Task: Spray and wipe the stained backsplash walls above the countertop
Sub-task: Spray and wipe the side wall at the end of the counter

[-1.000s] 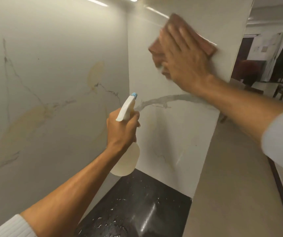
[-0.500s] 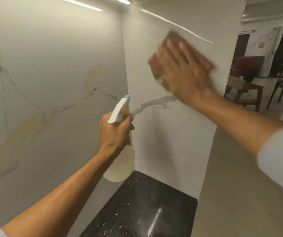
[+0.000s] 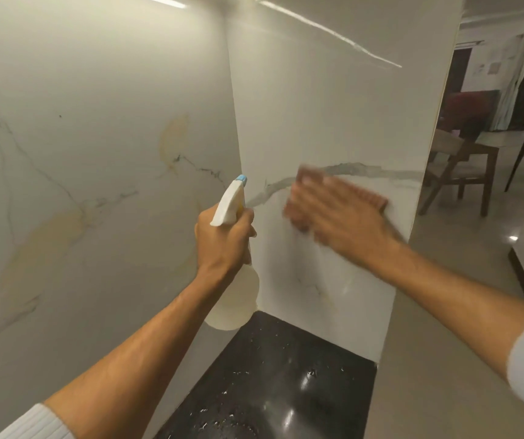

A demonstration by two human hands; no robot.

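Note:
My left hand [image 3: 222, 239] grips a white spray bottle [image 3: 235, 299] with a blue nozzle tip, held upright in front of the wall corner. My right hand [image 3: 346, 223] presses a brownish-pink cloth [image 3: 368, 193] flat against the right backsplash wall [image 3: 324, 106], over a grey marble vein at mid height; the hand and cloth are motion-blurred. The left backsplash wall [image 3: 96, 137] is white marble with yellowish stains [image 3: 42, 248], one large at lower left and a smaller one near the corner.
A black speckled countertop [image 3: 273, 384], wet with droplets, lies below the corner. A beige surface [image 3: 438, 359] runs along the right. Beyond the wall's end, a dining room holds wooden chairs [image 3: 463, 172] and a table.
My right hand has swept the cloth down the right wall from near the top to mid height. The left hand with the bottle has stayed roughly in place.

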